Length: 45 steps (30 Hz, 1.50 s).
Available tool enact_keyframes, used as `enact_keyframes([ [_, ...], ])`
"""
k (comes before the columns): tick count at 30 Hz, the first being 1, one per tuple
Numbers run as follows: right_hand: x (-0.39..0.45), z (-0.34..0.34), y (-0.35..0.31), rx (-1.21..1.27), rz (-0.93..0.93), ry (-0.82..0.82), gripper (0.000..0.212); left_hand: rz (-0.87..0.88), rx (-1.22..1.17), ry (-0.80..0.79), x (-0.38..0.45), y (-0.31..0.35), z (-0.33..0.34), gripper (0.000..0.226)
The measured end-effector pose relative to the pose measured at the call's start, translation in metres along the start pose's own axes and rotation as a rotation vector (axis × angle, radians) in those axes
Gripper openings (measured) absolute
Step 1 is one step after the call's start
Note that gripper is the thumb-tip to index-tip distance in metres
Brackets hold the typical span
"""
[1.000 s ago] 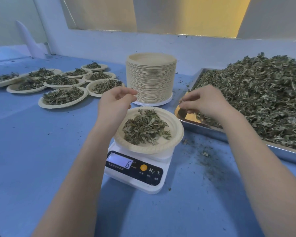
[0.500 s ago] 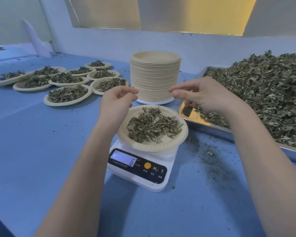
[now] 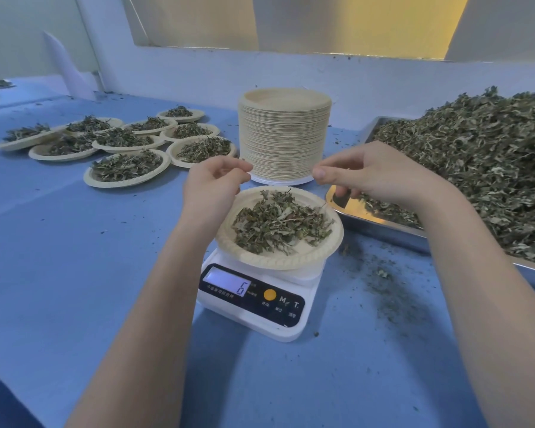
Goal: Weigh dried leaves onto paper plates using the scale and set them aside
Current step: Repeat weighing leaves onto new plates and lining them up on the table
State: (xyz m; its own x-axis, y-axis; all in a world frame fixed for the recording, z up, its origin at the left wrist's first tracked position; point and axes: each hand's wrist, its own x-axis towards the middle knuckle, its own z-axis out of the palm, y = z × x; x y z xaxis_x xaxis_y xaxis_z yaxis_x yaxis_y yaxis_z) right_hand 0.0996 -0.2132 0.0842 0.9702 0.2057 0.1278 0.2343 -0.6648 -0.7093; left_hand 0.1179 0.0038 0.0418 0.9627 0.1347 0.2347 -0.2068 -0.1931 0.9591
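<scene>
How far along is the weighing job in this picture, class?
Done: several filled plates sit aside at left. In hand: a plate of leaves on the scale reads 6, with both hands above it. Left: a tall stack of empty plates and a heaped tray.
</scene>
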Motion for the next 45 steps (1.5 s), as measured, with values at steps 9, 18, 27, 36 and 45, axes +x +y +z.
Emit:
enact_keyframes([
  [9, 0.000, -0.004, 0.007, -0.005, 0.004, -0.079, 0.047, 0.017, -0.014, 0.016, 0.001, 0.000, -0.003, 0.019],
  [18, 0.003, -0.007, 0.016, -0.040, 0.024, -0.153, 0.073, 0.025, -0.020, 0.033, 0.002, -0.001, -0.005, 0.020],
  [27, 0.002, -0.011, 0.020, -0.098, 0.077, -0.090, 0.061, 0.032, -0.025, 0.036, 0.001, -0.001, -0.006, 0.019],
  [36, 0.017, -0.017, 0.063, -0.442, 0.277, 0.068, 0.047, 0.140, 0.165, -0.283, 0.009, 0.040, 0.049, 0.016],
  [45, 0.044, -0.037, 0.092, -0.646, 0.275, -0.007, 0.060, 0.122, 0.480, -0.685, 0.030, 0.067, 0.145, 0.028],
])
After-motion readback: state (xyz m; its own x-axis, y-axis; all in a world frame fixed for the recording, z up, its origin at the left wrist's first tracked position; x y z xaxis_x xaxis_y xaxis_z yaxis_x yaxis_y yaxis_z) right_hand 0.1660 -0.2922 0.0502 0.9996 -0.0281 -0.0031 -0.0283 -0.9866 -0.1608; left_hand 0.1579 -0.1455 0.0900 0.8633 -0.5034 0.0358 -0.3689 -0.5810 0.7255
